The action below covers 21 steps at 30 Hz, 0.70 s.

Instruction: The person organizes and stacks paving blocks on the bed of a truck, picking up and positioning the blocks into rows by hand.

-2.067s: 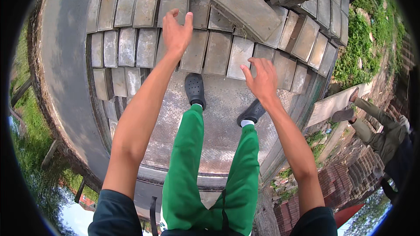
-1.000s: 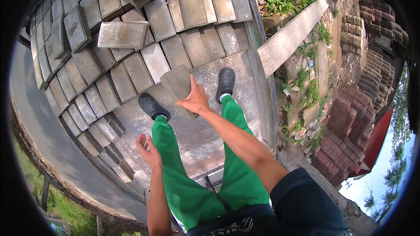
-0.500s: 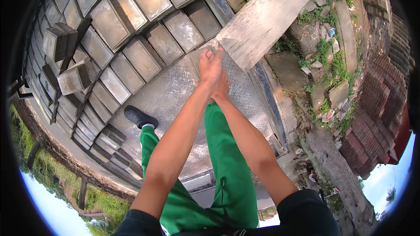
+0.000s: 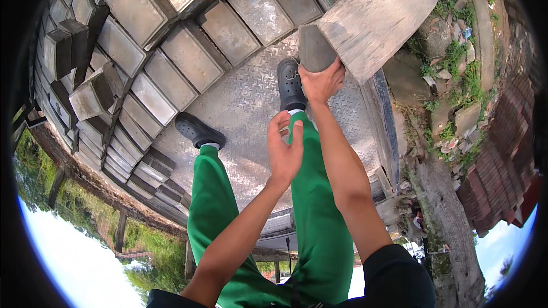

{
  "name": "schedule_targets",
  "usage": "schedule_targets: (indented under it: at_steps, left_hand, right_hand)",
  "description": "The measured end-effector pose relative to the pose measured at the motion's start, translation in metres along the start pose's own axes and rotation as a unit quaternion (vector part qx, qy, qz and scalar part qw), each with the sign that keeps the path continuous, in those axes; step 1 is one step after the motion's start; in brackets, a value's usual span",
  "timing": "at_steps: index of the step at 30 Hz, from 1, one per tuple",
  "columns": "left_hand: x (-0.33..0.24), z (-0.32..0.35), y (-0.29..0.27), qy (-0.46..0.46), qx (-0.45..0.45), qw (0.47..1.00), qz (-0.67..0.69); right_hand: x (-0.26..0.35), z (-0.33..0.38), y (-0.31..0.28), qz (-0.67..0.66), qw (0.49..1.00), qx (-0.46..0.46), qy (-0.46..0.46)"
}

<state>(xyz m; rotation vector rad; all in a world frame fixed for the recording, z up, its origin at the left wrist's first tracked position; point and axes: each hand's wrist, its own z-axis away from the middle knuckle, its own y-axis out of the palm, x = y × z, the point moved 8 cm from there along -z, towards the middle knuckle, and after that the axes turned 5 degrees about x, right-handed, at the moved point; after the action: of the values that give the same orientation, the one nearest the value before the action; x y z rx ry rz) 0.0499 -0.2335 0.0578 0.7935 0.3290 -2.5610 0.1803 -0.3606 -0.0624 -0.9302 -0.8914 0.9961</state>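
Note:
A dark grey concrete block [image 4: 317, 47] is in my right hand [image 4: 323, 82], whose fingers wrap round its near right edge. The block stands tilted beside the end of a pale wooden plank [image 4: 382, 20]. I cannot tell whether it touches the plank or rests on the metal floor. My left hand [image 4: 284, 151] hangs nearer to me, over my green trouser leg. Its fingers are slightly curled and apart from the thumb, with nothing in them.
Stacked grey concrete tiles [image 4: 191, 60] fill the left and far side of the patterned metal floor [image 4: 245, 94]. My dark clogs [image 4: 200, 130] stand on that floor. A raised metal edge [image 4: 391, 131] runs along the right, with rubble and weeds [image 4: 445, 74] beyond it.
Both hands were together at the plank's end. My left hand has come away and back toward me; my right hand now grips the block there. The view has shifted a little.

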Motion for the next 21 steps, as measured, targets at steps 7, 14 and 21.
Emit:
schedule_targets:
  at_steps: [7, 14, 21]
  left_hand:
    - [0.085, -0.084, -0.015, -0.127, 0.034, 0.991, -0.035]
    - [0.131, -0.123, 0.049, -0.131, 0.161, 0.977, 0.045]
    - [0.092, -0.168, 0.152, 0.104, 0.220, 0.969, 0.049]
  right_hand:
    - [0.030, -0.035, 0.026, 0.037, 0.995, -0.021, -0.086]
    - [0.050, -0.047, 0.026, 0.061, 0.989, 0.013, -0.135]
    - [0.052, -0.054, 0.031, -0.012, 0.981, 0.133, -0.139]
